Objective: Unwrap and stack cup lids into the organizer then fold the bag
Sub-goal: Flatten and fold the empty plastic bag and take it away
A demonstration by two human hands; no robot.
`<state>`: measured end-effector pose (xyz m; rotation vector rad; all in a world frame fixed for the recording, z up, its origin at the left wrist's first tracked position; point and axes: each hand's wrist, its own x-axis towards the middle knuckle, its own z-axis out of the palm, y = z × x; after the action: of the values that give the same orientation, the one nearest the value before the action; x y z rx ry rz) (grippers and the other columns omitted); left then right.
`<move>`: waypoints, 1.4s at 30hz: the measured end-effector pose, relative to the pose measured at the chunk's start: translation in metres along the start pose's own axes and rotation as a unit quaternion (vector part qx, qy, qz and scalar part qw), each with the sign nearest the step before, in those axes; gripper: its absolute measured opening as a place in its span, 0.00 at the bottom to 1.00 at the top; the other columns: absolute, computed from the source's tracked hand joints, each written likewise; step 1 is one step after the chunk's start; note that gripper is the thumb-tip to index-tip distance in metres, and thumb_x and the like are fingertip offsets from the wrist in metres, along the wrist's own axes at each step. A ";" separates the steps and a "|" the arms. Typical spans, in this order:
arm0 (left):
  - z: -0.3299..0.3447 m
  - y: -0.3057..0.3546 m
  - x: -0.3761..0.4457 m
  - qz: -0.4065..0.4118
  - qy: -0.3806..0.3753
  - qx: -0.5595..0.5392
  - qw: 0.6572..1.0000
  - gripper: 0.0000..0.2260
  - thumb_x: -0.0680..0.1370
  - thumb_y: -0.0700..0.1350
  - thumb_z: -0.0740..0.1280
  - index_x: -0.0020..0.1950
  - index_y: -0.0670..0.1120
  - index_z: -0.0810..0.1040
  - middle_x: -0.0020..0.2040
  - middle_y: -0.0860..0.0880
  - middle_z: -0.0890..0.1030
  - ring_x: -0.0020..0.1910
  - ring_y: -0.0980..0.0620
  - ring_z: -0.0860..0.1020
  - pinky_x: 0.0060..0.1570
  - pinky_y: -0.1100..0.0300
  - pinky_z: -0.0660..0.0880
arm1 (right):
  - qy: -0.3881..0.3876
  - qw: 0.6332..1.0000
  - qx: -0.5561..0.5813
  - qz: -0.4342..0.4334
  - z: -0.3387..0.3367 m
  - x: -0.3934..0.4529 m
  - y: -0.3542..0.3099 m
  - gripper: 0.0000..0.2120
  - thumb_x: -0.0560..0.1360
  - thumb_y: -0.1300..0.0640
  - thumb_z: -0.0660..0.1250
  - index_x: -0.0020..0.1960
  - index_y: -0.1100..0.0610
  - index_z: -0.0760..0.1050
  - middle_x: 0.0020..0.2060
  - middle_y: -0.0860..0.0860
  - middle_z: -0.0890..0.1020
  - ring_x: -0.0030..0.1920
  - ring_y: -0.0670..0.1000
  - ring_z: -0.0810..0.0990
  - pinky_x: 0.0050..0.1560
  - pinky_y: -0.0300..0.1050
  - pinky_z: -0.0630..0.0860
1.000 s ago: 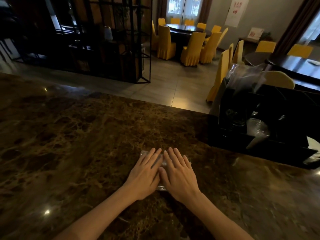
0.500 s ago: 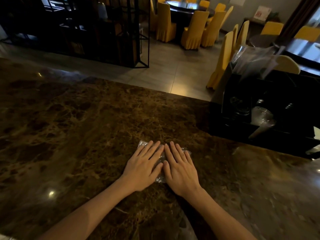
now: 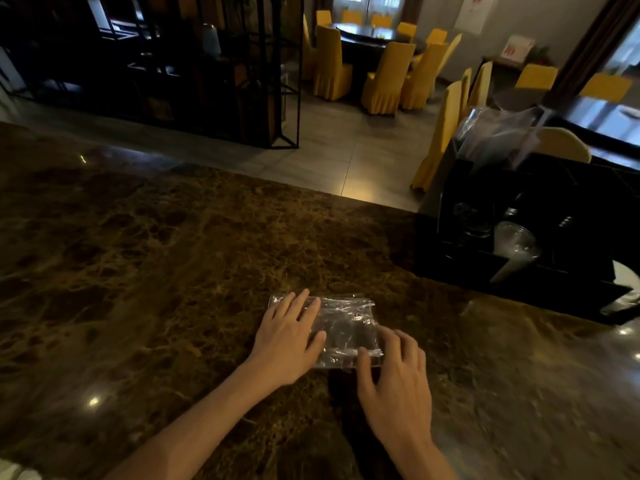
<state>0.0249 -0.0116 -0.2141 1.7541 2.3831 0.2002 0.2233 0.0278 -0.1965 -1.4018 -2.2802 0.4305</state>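
Folded bag (image 3: 346, 329) pinned flat on the marble counter (image 3: 156, 271) — both hands on it

Left hand (image 3: 289, 336) lies palm-down, fingers spread, over the bag's left half. Right hand (image 3: 394, 368) sits at the near right corner, fingers curled onto the edge, not gripping. Black organizer (image 3: 540, 271) with clear lids (image 3: 516, 242) stands well apart, off right.

Yellow-covered chairs (image 3: 387, 77) ring a dark round table (image 3: 367, 32).
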 end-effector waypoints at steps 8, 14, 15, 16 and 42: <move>-0.019 0.020 0.002 -0.064 -0.003 0.038 0.997 0.28 0.82 0.62 0.52 0.79 0.52 0.62 0.78 0.46 0.65 0.74 0.44 0.64 0.70 0.45 0.65 | -0.152 0.957 0.217 0.120 -0.023 -0.017 -0.014 0.26 0.82 0.42 0.64 0.76 0.47 0.60 0.45 0.35 0.81 0.44 0.28 0.79 0.39 0.26 0.74; -0.023 0.019 -0.006 -0.086 -0.001 0.002 0.996 0.27 0.81 0.63 0.54 0.77 0.51 0.65 0.71 0.46 0.71 0.69 0.46 0.69 0.65 0.48 0.69 | -0.113 0.849 0.463 0.229 -0.013 -0.013 -0.027 0.40 0.79 0.50 0.72 0.77 0.36 0.47 0.61 0.43 0.79 0.52 0.41 0.85 0.46 0.39 0.82; -0.024 0.017 -0.009 -0.090 0.002 -0.003 0.996 0.28 0.81 0.63 0.54 0.77 0.51 0.65 0.71 0.46 0.71 0.68 0.46 0.69 0.65 0.47 0.69 | -0.094 0.846 0.473 0.227 -0.010 -0.014 -0.029 0.41 0.79 0.53 0.73 0.77 0.36 0.47 0.62 0.43 0.79 0.51 0.39 0.85 0.44 0.38 0.82; -0.025 0.016 -0.012 -0.095 0.004 -0.008 0.995 0.28 0.81 0.64 0.54 0.76 0.51 0.65 0.70 0.46 0.72 0.68 0.46 0.69 0.64 0.48 0.69 | -0.079 0.846 0.479 0.222 -0.007 -0.016 -0.031 0.42 0.79 0.55 0.73 0.77 0.36 0.47 0.62 0.44 0.79 0.51 0.37 0.85 0.43 0.37 0.82; -0.039 0.013 -0.058 -0.128 -0.186 -0.630 0.743 0.17 0.75 0.49 0.76 0.63 0.51 0.80 0.55 0.52 0.87 0.55 0.54 0.84 0.58 0.53 0.76 | -0.058 0.761 0.587 0.271 -0.053 -0.046 0.004 0.18 0.74 0.51 0.77 0.61 0.56 0.81 0.55 0.57 0.87 0.56 0.59 0.86 0.51 0.52 0.82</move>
<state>0.0454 -0.0627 -0.1697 0.6793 1.4220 1.0072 0.2714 -0.0093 -0.1621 -1.2139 -1.0509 1.7631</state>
